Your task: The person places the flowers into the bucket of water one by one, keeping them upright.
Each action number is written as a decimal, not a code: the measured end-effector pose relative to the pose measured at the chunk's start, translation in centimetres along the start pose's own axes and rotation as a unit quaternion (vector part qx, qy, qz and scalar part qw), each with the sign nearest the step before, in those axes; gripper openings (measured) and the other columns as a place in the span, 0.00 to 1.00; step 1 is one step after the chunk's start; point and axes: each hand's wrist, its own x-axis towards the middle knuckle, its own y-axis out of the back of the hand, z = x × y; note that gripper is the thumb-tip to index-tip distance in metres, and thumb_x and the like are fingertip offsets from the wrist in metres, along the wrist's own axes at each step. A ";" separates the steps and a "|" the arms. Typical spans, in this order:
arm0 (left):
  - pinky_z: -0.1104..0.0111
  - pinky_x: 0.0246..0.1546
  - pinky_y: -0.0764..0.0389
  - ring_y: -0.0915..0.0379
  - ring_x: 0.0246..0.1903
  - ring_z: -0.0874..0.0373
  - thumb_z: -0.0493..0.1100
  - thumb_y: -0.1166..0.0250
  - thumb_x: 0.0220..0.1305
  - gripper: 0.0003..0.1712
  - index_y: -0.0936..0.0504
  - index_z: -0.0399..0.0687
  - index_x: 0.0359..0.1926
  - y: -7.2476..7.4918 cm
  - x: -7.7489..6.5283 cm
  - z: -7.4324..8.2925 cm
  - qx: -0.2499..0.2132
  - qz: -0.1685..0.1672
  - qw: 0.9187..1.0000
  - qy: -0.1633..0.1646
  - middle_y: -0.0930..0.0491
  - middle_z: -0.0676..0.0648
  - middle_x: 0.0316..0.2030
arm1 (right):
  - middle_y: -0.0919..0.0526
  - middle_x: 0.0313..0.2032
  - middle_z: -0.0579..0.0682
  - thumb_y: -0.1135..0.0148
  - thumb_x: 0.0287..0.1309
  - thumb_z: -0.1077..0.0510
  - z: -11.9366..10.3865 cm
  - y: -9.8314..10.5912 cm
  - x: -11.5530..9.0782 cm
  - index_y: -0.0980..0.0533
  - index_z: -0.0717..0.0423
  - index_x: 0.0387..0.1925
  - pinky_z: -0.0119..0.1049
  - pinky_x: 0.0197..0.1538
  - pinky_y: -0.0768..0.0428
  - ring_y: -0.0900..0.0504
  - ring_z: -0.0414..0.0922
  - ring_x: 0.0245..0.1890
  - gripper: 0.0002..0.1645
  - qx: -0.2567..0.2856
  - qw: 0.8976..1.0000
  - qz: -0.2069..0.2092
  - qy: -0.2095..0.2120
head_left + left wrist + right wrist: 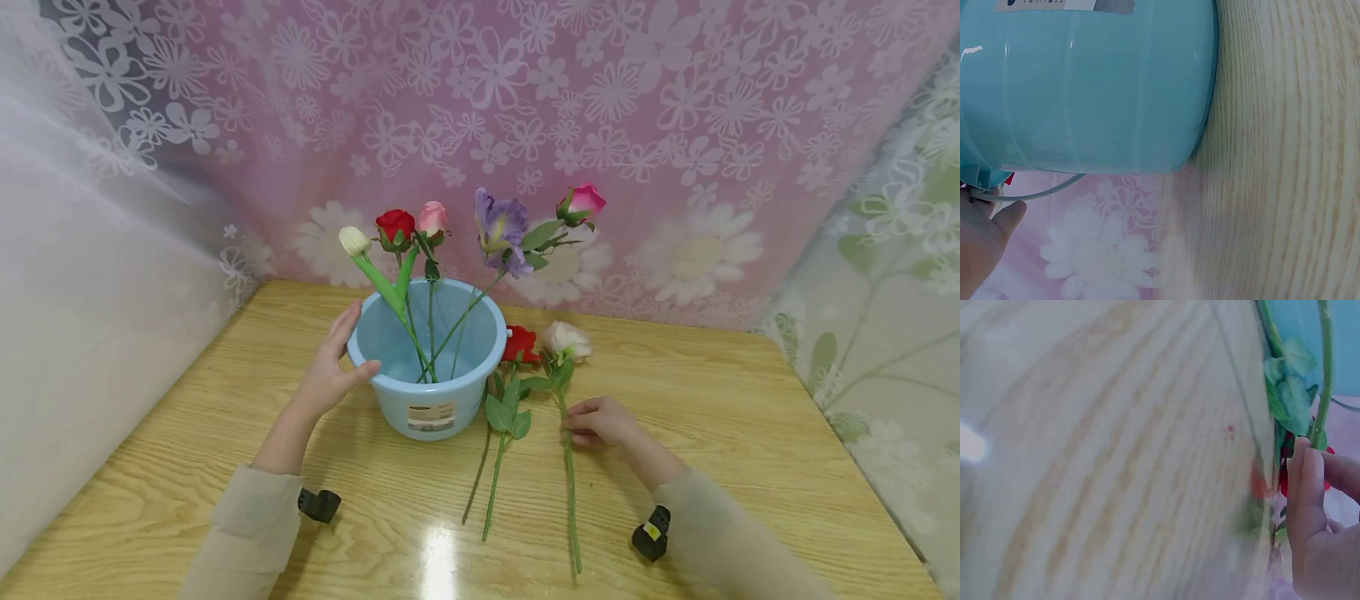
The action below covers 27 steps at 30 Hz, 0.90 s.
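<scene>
A light blue plastic bucket (427, 402) stands on the table, with my left hand (335, 358) holding its left rim, thumb at the front. In the left wrist view this hand (984, 240) is beside the rim and thin handle (1035, 195). Inside stand a white tulip (355, 242), a red rose (395, 228), a light pink rose (432, 219), a purple iris (504, 227) and a bright pink rose (583, 202). My right hand (602, 422) pinches the green stem (1326, 369) of a pale rose (567, 341), right of the bucket.
Beside the bucket, a red rose (521, 345) with a leafy stem (495, 475) lies on the wooden table (712, 392). A thin brown stem (477, 477) is next to it. A floral curtain (480, 108) hangs behind. Black wrist devices (320, 505) are near both sleeves.
</scene>
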 end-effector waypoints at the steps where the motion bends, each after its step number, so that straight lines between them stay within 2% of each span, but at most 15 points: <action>1: 0.50 0.59 0.50 0.60 0.62 0.40 0.38 0.40 0.49 0.46 0.54 0.29 0.65 0.0 0.0 0.0 0.001 0.000 1.000 0.001 0.58 0.32 0.64 | 0.21 0.23 0.50 0.45 0.50 0.71 0.0 0.1 -0.1 0.33 0.80 0.44 0.26 0.26 0.22 0.24 0.36 0.20 0.18 0.004 1.000 0.000 0.001; 10: 0.49 0.59 0.49 0.59 0.62 0.39 0.38 0.40 0.49 0.46 0.54 0.29 0.65 0.0 -0.1 0.1 0.003 0.002 1.000 0.002 0.58 0.32 0.64 | 0.21 0.24 0.50 0.46 0.52 0.70 -0.2 0.9 -0.5 0.39 0.82 0.49 0.26 0.28 0.22 0.21 0.38 0.23 0.24 0.041 0.999 -0.011 0.014; 18: 0.49 0.59 0.49 0.58 0.62 0.39 0.40 0.39 0.51 0.46 0.54 0.28 0.64 0.0 0.0 0.0 0.003 0.002 1.000 -0.002 0.57 0.32 0.64 | 0.19 0.28 0.54 0.48 0.53 0.71 -0.4 1.7 -1.0 0.43 0.83 0.51 0.28 0.30 0.21 0.19 0.43 0.27 0.26 0.077 0.996 -0.014 0.031; 27: 0.50 0.59 0.49 0.58 0.62 0.39 0.41 0.39 0.51 0.46 0.55 0.29 0.65 0.0 0.0 0.0 -0.001 0.002 1.000 0.000 0.58 0.32 0.64 | 0.19 0.30 0.52 0.49 0.55 0.71 -1.1 2.3 -1.8 0.44 0.82 0.53 0.27 0.32 0.22 0.19 0.41 0.29 0.26 0.077 0.995 -0.008 0.057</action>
